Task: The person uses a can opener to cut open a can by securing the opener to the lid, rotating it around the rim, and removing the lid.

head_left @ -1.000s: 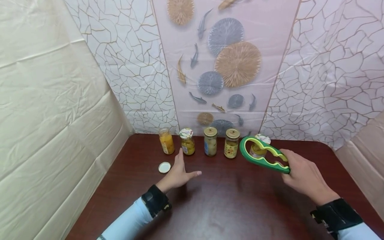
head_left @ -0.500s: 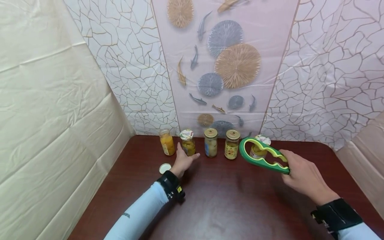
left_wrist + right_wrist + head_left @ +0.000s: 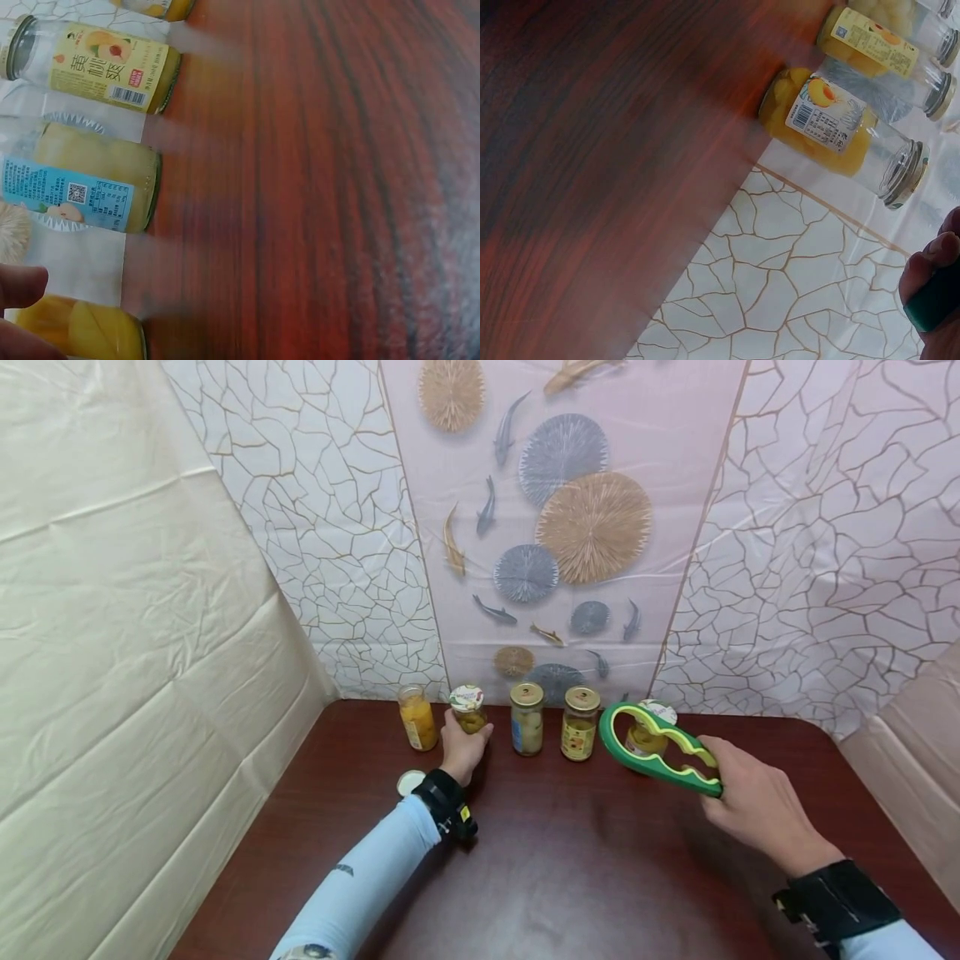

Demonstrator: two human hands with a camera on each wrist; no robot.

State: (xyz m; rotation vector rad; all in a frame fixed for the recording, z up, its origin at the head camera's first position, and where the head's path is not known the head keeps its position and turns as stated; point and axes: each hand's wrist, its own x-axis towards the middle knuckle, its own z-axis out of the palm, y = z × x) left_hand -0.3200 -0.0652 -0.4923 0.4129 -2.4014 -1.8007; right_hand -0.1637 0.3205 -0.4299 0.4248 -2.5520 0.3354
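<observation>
In the head view my left hand (image 3: 463,756) holds a glass jar of yellow fruit (image 3: 467,697) with a white patterned lid, thumb on one side and fingers on the other. The jar stands upright at the table's back; my hand covers its lower part. The left wrist view has the same jar (image 3: 105,334) at the bottom left, partly cut off. My right hand (image 3: 761,802) grips one end of a green jar opener (image 3: 651,763) with wavy yellow-green inner edges. The opener hangs above the table, in front of the rightmost jar (image 3: 658,708).
An uncapped jar of orange fruit (image 3: 417,720) stands left of the held jar. A white lid (image 3: 410,782) lies in front of it. To the right are two gold-lidded jars, one with pale fruit (image 3: 527,727), one with a yellow label (image 3: 577,737). Patterned cloth hangs behind.
My left hand has moved forward and slightly right, from in front of the jars to the patterned-lid jar, and its fingers have closed round it. The right hand and jar opener have hardly moved.
</observation>
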